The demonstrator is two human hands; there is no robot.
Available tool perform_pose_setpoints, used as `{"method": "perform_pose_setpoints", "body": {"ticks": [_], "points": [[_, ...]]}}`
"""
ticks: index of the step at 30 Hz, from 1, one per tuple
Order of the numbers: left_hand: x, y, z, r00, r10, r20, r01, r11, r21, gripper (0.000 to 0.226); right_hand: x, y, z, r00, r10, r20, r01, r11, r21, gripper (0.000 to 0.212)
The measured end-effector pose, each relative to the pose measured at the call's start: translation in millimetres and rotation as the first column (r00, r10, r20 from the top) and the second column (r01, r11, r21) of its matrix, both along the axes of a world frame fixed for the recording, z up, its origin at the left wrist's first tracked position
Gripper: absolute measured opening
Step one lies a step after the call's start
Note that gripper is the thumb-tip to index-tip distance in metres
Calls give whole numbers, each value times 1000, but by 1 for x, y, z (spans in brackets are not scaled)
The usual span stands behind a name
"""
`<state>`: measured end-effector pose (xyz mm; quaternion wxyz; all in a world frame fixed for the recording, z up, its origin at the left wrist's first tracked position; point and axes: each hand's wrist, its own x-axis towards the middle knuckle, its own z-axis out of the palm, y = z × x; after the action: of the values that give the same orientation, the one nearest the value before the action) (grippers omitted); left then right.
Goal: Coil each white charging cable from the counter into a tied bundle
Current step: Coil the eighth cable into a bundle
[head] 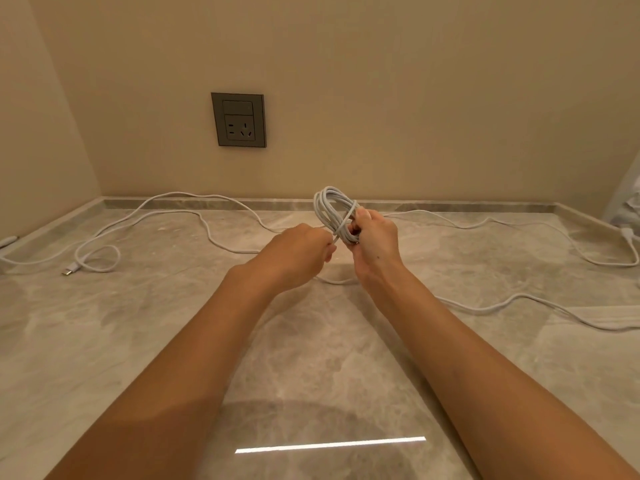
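A white charging cable is wound into a coiled bundle (331,206) held above the marble counter (173,323). My right hand (372,239) grips the lower part of the coil. My left hand (299,252) pinches the cable's free end, which crosses around the coil's middle. A loose white cable (145,216) snakes over the counter's left side and ends in a small loop with a plug (70,270). Another loose white cable (485,308) trails across the right side.
A grey wall socket (239,120) sits on the beige wall behind the counter. A low stone ledge (450,206) runs along the back edge. Something white (628,206) lies at the far right, and a white plug (8,241) lies at the left edge.
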<state>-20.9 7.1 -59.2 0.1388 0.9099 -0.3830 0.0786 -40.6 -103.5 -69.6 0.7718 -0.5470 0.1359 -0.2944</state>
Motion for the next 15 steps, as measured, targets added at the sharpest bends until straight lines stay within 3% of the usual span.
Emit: {"method": "perform_pose_setpoints", "body": {"ticks": [4,7,11,15], "points": [[-8,-1,7,990,-13,139,6,999,46,29,3,-6,-6,979,-203,8,190,899,-395,35],[-8,5,12,985,-4,172,-1,999,32,29,1,-7,-10,978,-200,62,196,773,-604,32],[-7,14,21,980,42,195,-33,998,-50,27,-1,-8,-10,988,-144,59,138,635,-760,34],[-7,23,28,945,92,314,-60,992,-110,30,-4,-5,-9,999,-1,-32,-27,540,-841,17]]}}
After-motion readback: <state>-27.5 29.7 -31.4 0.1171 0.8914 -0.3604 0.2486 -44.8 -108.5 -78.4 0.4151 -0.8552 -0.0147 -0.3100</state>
